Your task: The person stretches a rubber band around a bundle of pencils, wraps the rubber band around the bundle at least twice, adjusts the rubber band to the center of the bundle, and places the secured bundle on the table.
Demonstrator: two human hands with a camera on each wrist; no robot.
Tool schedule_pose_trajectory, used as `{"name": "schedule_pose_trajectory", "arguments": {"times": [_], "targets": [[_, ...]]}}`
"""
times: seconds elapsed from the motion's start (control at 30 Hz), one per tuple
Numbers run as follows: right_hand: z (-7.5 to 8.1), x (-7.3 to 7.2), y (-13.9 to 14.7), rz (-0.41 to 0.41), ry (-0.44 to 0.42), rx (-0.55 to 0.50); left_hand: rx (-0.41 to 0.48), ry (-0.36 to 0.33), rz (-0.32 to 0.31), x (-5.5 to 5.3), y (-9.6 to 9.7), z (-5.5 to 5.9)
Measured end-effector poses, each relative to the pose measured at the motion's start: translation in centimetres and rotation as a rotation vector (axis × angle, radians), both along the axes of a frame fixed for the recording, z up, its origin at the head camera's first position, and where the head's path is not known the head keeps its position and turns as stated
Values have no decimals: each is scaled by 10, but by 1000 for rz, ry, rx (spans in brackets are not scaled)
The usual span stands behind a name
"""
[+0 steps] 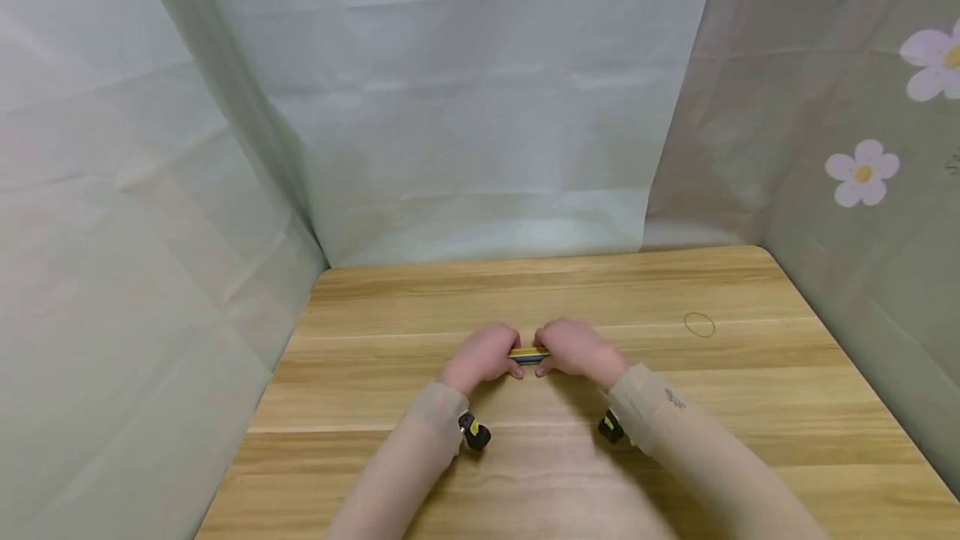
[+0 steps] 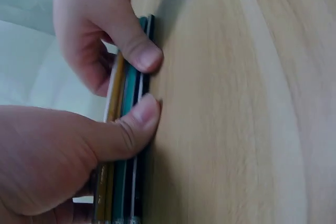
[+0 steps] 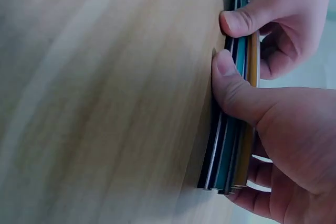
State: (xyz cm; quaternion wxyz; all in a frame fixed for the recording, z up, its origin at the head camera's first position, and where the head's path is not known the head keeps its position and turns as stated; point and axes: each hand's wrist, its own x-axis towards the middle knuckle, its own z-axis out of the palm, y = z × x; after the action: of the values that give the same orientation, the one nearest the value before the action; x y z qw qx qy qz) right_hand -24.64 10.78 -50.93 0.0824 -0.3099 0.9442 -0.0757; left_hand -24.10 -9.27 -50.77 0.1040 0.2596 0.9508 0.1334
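A bundle of several pencils [image 1: 529, 355], yellow, green and black, lies side by side near the middle of the table. My left hand [image 1: 486, 353] grips the bundle toward its left end, thumb on the near side. Toward the other end, my right hand [image 1: 576, 348] holds the same pencils between thumb and fingers. A small gap separates the two thumbs. In the right wrist view, metal-banded ends of the pencils [image 3: 226, 156] show beyond the left hand. The fingers behind the bundle are partly hidden.
A thin rubber band [image 1: 700, 325] lies on the wooden table [image 1: 360, 407], to the right of the hands. Pale cloth [image 1: 480, 123] hangs behind and along both sides of the table. Small black devices [image 1: 474, 432] sit at both wrists.
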Motion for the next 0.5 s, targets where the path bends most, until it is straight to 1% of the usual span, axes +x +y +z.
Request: {"name": "schedule_pose_trajectory", "arguments": {"times": [0.13,0.23,0.33,0.5], "targets": [[-1,8,-2,4,30,37,-73,29,-29,7,0,1],[0,14,-2,4,63,52,-123,56,-37,10,1,-1],[0,19,1,16,108,46,-168,91,-45,12,4,-3],[-4,23,5,37,176,44,-235,157,-60,13,8,-8]]}}
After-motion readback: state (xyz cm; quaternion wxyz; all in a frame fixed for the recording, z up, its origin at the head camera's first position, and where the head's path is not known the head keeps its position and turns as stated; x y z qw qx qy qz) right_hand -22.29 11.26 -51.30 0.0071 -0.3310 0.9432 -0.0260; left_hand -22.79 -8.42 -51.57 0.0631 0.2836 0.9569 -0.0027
